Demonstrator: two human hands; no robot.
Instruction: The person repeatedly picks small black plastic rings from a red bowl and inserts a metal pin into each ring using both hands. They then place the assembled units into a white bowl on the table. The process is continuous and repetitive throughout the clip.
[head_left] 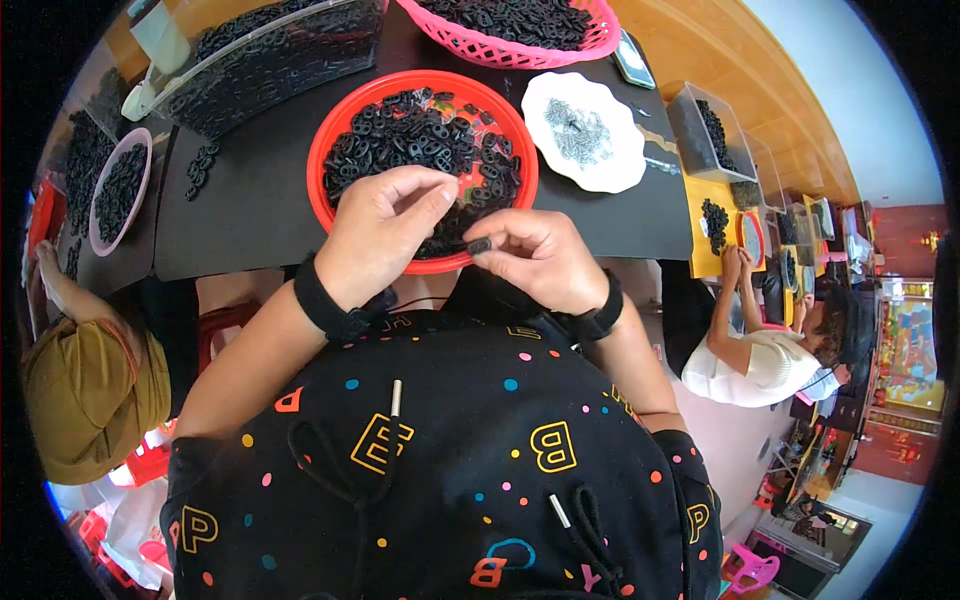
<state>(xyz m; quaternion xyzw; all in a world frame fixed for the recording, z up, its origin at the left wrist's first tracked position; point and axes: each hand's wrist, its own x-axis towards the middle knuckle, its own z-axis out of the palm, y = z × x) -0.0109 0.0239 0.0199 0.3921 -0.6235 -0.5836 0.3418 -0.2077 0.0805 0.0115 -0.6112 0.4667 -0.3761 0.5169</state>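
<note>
My left hand [393, 222] is over the near left side of a red round tray [322, 160], thumb and forefinger brought together; whatever is between them is too small to make out. Just right of it, my right hand [540, 256] pinches a small black plastic part [479, 245] at the tray's near rim. Many loose black parts with holes [405, 140] lie heaped in the tray. To the right of the tray stands a white scalloped plate [624, 160] with a pile of small silvery metal pieces [577, 130].
A pink basket [470, 45] of black parts stands at the far side, beside a large clear bin [270, 80]. A pink bowl [103, 225] and a loose cluster of parts [201, 170] are at left. One person [95, 390] sits left; others [770, 355] work at right.
</note>
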